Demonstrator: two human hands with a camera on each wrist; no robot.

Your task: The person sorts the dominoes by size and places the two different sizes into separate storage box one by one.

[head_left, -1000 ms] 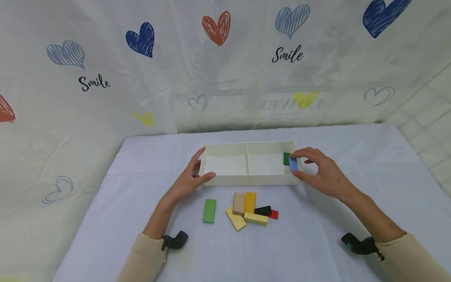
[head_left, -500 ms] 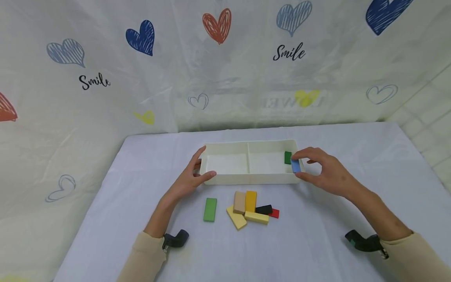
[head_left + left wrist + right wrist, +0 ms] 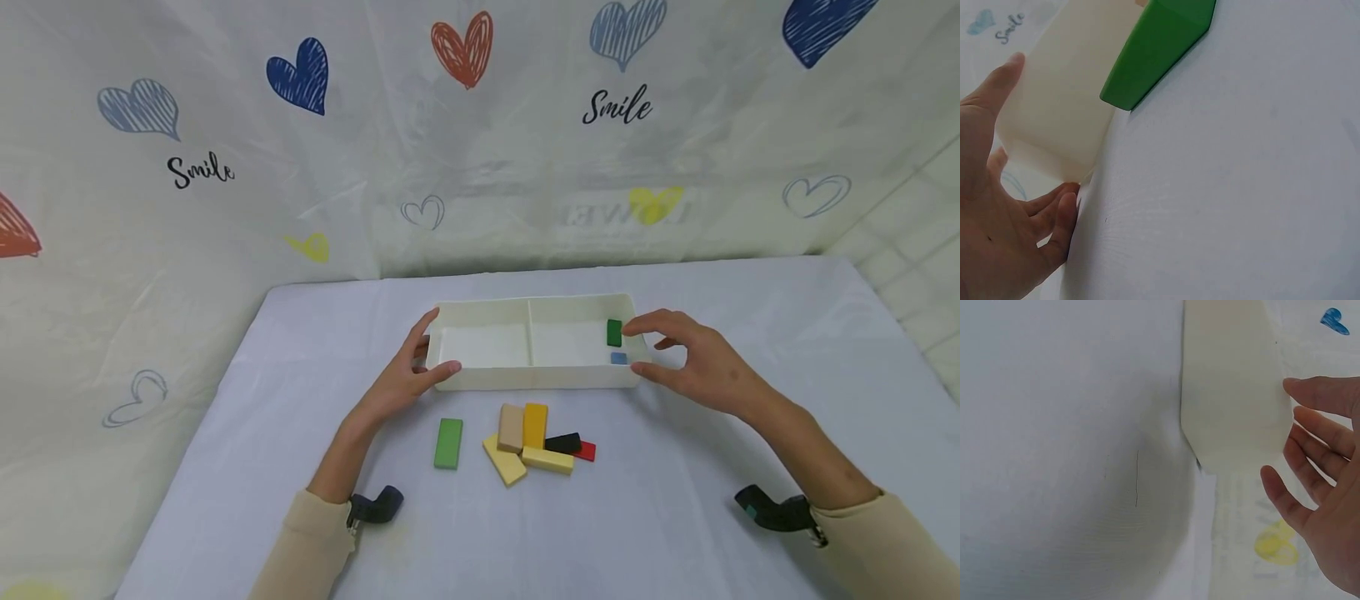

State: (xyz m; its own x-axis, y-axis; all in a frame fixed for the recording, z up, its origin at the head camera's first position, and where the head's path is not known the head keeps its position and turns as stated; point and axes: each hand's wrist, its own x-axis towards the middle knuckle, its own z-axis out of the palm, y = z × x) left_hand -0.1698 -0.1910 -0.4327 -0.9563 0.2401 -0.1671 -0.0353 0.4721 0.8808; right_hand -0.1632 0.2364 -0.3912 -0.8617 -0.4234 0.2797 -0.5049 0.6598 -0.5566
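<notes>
A white two-compartment tray (image 3: 536, 380) stands on the table. My left hand (image 3: 401, 379) holds its left end, thumb on the near side and index finger at the far corner; in the left wrist view the hand (image 3: 1016, 206) spans that end. In the right compartment lie a dark green block (image 3: 614, 333) and, nearer the front wall, a blue block (image 3: 618, 358), partly hidden by the wall. At the tray's right end my right hand (image 3: 693, 367) has thumb and index finger apart, with nothing between them. The right wrist view shows that hand (image 3: 1329, 481) beside the tray wall.
In front of the tray lie a light green block (image 3: 448, 443), a tan block (image 3: 511, 428), an orange block (image 3: 536, 426), two pale yellow blocks, one of them (image 3: 547, 461) flat, a black block (image 3: 562, 442) and a red block (image 3: 587, 451). A printed cloth (image 3: 517, 167) hangs behind.
My right hand has let go of the blue block, which now lies in the right compartment near the front wall. The left hand keeps its place on the tray.
</notes>
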